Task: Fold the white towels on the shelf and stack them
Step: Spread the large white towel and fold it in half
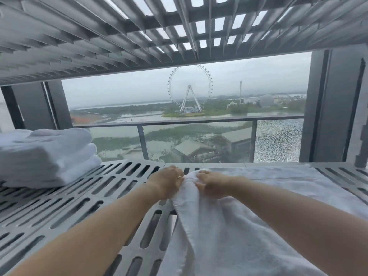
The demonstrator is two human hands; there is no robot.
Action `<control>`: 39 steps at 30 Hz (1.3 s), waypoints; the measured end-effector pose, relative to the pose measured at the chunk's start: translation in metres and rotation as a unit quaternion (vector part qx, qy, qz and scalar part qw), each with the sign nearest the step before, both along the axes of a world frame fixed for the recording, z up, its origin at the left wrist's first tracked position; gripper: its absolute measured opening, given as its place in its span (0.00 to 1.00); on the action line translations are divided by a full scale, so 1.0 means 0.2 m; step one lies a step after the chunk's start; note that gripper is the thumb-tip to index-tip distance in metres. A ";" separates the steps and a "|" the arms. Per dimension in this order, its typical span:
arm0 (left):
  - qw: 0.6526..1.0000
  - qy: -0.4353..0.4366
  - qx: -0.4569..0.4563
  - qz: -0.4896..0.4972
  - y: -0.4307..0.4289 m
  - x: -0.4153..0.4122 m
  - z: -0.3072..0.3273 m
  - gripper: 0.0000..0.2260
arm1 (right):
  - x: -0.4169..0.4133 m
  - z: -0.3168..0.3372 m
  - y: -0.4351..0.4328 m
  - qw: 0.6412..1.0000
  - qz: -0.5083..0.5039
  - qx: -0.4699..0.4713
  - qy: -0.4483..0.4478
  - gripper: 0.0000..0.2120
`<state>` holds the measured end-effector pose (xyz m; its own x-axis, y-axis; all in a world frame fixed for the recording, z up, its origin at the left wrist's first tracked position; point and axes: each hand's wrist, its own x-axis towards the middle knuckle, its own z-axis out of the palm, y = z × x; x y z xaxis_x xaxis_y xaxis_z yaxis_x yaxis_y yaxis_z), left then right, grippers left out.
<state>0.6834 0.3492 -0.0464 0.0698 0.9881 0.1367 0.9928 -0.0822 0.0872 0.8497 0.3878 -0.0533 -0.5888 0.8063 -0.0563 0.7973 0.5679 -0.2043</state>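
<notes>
A white towel (249, 198) lies spread over the right half of the slotted grey shelf (83, 198), its near part hanging toward me. My left hand (168, 182) and my right hand (211, 184) sit close together at the towel's left far edge, and each pinches a bunched part of that edge. A stack of folded white towels (45, 156) rests on the shelf at the far left, apart from both hands.
Another slatted grey shelf (139, 36) hangs low overhead. Behind the shelf is a window with a glass balcony railing (199, 124). Dark frame posts (328, 108) stand at the right and left.
</notes>
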 end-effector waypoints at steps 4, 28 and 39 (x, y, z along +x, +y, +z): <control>0.999 -0.001 -0.036 0.014 0.08 0.01 -0.03 0.15 | 0.01 -0.13 0.03 0.999 -0.028 0.005 0.020 0.28; 0.998 0.017 -0.045 -0.046 0.19 0.08 -0.04 0.17 | 0.01 0.04 0.17 0.999 -0.052 0.012 -0.002 0.24; 0.996 -0.082 0.027 -0.001 0.17 0.00 -0.05 0.29 | 0.00 -0.13 0.17 0.997 -0.074 -0.009 -0.016 0.30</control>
<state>0.6840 0.3837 -0.0570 0.0443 0.9789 0.1995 0.9655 -0.0933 0.2433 0.8493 0.4214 -0.0803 -0.4604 0.8833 -0.0885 0.8788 0.4393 -0.1864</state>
